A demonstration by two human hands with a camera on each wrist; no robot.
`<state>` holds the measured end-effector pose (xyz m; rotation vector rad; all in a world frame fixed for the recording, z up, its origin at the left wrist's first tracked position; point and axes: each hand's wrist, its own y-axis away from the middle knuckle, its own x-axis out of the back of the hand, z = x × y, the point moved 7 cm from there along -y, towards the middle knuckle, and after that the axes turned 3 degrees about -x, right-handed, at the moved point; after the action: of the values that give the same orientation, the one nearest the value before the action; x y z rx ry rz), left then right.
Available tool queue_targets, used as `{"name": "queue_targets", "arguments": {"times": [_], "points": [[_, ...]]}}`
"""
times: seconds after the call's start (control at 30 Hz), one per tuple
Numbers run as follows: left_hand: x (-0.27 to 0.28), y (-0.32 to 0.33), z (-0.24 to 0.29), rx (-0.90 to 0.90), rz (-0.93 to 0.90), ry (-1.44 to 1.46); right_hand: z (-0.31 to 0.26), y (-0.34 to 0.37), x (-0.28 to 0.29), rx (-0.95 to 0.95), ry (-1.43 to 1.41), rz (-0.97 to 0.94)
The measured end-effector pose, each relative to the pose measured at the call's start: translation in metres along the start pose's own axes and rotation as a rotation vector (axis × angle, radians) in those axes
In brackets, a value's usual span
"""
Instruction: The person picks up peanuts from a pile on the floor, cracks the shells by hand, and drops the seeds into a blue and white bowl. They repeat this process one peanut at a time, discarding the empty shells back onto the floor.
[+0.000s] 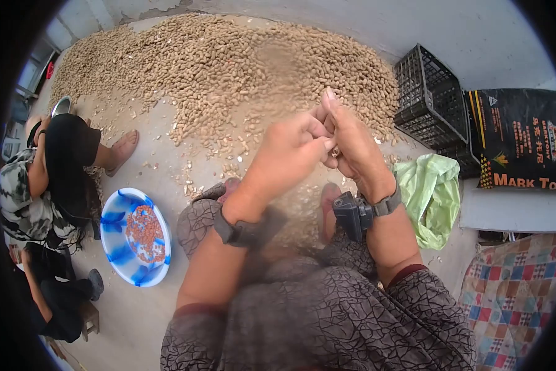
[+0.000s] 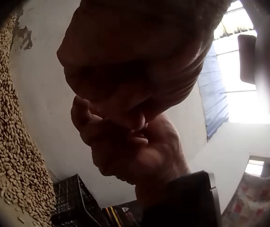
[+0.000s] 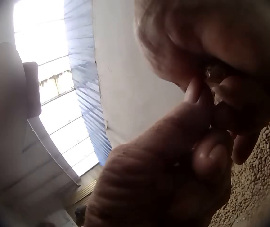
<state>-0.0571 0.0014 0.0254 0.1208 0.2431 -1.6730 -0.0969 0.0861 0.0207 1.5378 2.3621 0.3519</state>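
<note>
Both hands meet in front of the body in the head view, fingertips together over the peanut heap [image 1: 228, 68]. My left hand [image 1: 287, 151] has bent fingers and its thumb against the right hand's fingers. The right hand [image 1: 357, 139], thumb pointing up, curls its fingers in towards the left. Between them shows a bit of a small brownish peanut [image 1: 335, 151], mostly hidden by the fingers. Both wrist views show the hands dark and pressed close together, the left hand [image 2: 135, 61] uppermost in the left wrist view.
A blue-and-white basin [image 1: 107, 232] with reddish shelled peanuts stands at left, near two seated people. To the right are a black crate [image 1: 429, 93], a green plastic bag [image 1: 426, 198], a black printed sack [image 1: 519, 136] and a checked cloth [image 1: 516, 297]. Loose shells litter the floor.
</note>
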Motion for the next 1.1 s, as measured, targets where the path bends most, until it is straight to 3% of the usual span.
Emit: {"name": "queue_targets", "arguments": {"times": [0.13, 0.2, 0.33, 0.4, 0.5, 0.83, 1.1], "points": [[0.004, 0.000, 0.002, 0.039, -0.009, -0.074, 0.002, 0.003, -0.005, -0.071, -0.085, -0.095], [0.014, 0.002, 0.008, 0.104, 0.162, -0.094, 0.002, 0.002, -0.004, -0.072, -0.103, -0.134], [0.033, 0.000, -0.003, 0.160, 0.278, -0.057, -0.007, 0.000, -0.001, 0.026, -0.180, -0.208], [0.039, -0.001, -0.002, 0.062, 0.339, 0.171, -0.011, 0.003, 0.002, 0.045, -0.231, -0.196], [0.039, 0.000, 0.000, 0.081, 0.380, 0.285, -0.015, 0.007, 0.001, 0.106, -0.135, -0.189], [0.023, 0.002, -0.001, 0.088, 0.143, 0.191, -0.020, 0.011, 0.010, 0.234, -0.038, -0.026], [0.017, 0.006, 0.007, 0.082, 0.084, 0.409, -0.023, 0.013, 0.007, 0.233, -0.069, -0.029]]}}
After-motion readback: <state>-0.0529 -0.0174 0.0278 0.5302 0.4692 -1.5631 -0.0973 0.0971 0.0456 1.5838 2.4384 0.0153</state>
